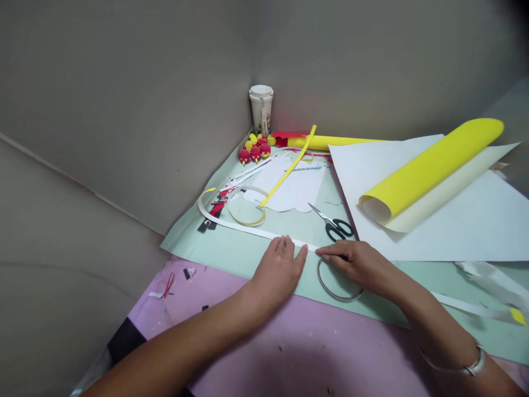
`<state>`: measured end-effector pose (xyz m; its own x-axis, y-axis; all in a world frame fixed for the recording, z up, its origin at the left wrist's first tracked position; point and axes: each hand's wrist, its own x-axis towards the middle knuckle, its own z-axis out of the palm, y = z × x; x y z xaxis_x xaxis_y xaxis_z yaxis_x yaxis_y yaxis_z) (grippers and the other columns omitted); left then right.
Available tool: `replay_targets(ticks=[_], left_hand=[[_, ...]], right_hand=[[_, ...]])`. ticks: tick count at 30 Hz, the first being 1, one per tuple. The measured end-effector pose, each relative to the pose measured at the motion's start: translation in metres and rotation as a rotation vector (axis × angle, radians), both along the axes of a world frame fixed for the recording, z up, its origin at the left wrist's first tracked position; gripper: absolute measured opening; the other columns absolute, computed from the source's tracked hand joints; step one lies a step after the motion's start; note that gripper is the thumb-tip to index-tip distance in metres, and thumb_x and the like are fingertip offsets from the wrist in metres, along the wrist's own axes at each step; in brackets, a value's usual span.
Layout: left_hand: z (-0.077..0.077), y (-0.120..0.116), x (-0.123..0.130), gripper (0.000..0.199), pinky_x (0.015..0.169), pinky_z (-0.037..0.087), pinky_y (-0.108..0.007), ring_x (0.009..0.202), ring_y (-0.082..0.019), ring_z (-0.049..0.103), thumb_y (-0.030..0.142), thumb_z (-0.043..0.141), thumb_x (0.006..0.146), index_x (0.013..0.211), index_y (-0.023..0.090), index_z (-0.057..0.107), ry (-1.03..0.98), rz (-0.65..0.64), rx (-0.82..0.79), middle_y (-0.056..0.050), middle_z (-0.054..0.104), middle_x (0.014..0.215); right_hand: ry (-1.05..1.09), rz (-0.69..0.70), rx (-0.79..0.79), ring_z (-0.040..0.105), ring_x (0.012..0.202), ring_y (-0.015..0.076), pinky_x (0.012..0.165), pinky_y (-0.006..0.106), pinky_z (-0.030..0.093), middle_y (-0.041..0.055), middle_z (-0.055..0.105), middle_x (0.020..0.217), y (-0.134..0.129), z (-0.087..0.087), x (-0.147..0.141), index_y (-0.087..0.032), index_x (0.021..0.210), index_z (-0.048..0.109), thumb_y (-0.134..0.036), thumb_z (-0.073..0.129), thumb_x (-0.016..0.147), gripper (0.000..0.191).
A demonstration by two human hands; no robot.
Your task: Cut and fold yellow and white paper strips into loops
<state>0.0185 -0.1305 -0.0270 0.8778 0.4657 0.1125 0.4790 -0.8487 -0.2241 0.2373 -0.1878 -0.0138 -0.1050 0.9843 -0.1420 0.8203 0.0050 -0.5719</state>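
A long white paper strip (pixel 248 227) curves across the green mat, its far end turning up yellow at the left. My left hand (pixel 279 262) rests on this strip, fingers pressing down with the thumb apart. Close by on the right, my right hand (pixel 355 262) has its fingers pinched together at the strip near a thin grey loop (pixel 339 298). Whether the loop belongs to the strip I cannot tell. Black-handled scissors (pixel 333 223) lie open just beyond my right hand. A coiled paper strip (pixel 248 223) and a yellow strip (pixel 289 171) lie farther off.
A yellow corrugated paper roll (pixel 433 171) lies on white sheets (pixel 446 237) at right. Small red and yellow rolled-paper pieces (pixel 255 153) sit before a lidded cup (pixel 261 107) in the corner. Grey walls (pixel 124 110) enclose the back. Scraps dot the pink surface (pixel 264 353).
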Motion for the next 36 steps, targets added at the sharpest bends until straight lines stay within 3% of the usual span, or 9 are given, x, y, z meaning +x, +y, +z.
replay_targets(ticks=[19, 36], left_hand=[[0.007, -0.007, 0.007, 0.052, 0.099, 0.038, -0.049, 0.116, -0.033, 0.059, 0.016, 0.049, 0.091, 0.143, 0.017, 0.045, 0.07, 0.033, -0.012, -0.026, 0.061, 0.123], [0.007, -0.009, 0.012, 0.053, 0.098, 0.036, -0.049, 0.114, -0.032, 0.058, 0.012, 0.048, 0.091, 0.143, 0.02, 0.044, 0.096, 0.042, -0.012, -0.024, 0.062, 0.12]], right_hand=[[-0.096, 0.023, 0.024, 0.071, 0.084, 0.0216, 0.072, 0.034, 0.054, 0.0017, 0.076, 0.103, -0.002, 0.002, -0.001, -0.036, 0.117, 0.07, -0.03, 0.048, 0.092, 0.034], [-0.044, 0.03, 0.042, 0.068, 0.088, 0.0215, 0.076, 0.032, 0.051, 0.003, 0.074, 0.102, 0.001, 0.008, 0.003, -0.031, 0.116, 0.071, -0.03, 0.049, 0.091, 0.033]])
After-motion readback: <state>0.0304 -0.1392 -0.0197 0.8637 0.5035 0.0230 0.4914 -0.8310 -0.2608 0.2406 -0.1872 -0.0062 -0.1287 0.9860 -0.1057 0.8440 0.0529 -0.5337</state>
